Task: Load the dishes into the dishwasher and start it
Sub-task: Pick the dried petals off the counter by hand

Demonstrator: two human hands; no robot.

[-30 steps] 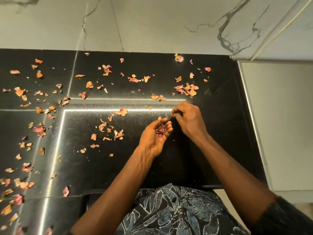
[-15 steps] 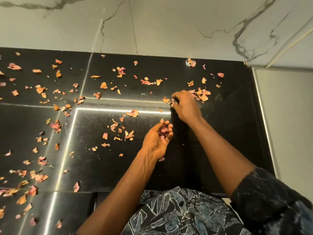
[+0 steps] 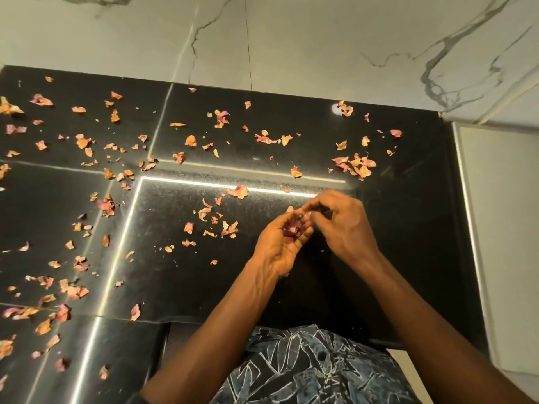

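Holding: left hand (image 3: 278, 247) cups petals (image 3: 293, 228), fingers curled.
Over them: right hand (image 3: 344, 225), fingers bent, pinch unclear.
Edge: counter (image 3: 408, 243) ends near it.

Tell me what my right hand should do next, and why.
Probably reach the right hand out to the petal cluster just beyond it. The cupped left hand holds gathered petals, the right hand is at that pile, and many petals lie loose on the black counter.
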